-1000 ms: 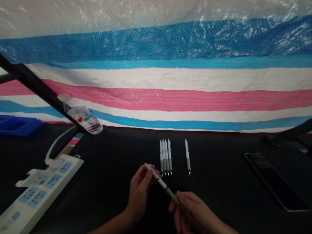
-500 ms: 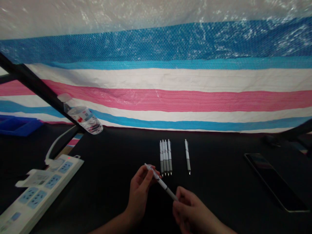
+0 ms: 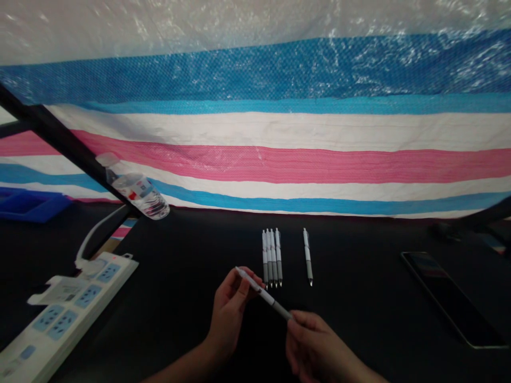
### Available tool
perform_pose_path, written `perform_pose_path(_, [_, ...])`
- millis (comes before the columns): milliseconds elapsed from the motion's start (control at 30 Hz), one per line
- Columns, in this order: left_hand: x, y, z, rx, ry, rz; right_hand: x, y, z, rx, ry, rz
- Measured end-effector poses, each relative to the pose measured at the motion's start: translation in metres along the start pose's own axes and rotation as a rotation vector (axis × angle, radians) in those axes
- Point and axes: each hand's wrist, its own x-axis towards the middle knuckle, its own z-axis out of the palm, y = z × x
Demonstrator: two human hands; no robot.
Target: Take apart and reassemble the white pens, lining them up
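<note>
A white pen with a grey grip section slants between my two hands, its white end up at the left. My left hand pinches the white upper part between thumb and fingers. Closed round the grey end is my right hand, whose fingers hide the tip. Beyond my hands, several like pens lie side by side in a row, grey ends toward me. One more pen lies apart to the right of that row.
On the left lies a white power strip with a plug and cable. A water bottle leans near a black frame bar. A blue tray stands at far left. A phone lies on the right. Behind the black table hangs a striped sheet.
My right hand has shifted slightly right, and the pen's grey end has turned up a little. My left hand stays almost in place. The pens on the table have not moved.
</note>
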Motion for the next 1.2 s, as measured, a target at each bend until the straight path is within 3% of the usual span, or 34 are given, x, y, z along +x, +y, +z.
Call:
perform_pose_path(600, [0.0, -0.001, 0.0, -0.005, -0.096, -0.03, 0.002, 0.0, -0.004, 0.023, -0.067, 0.07])
perform_pose_path(867, [-0.005, 0.001, 0.002, 0.112, -0.2, 0.027, -0.002, -0.005, 0.002, 0.001, -0.016, 0.045])
perform_pose_path(1067, [0.001, 0.008, 0.004, 0.19, -0.147, 0.031, -0.005, -0.012, 0.001, -0.187, -0.061, -0.035])
perform_pose_path(1200, [0.007, 0.012, 0.005, 0.211, -0.15, 0.051, -0.009, -0.02, 0.002, -0.443, 0.042, -0.19])
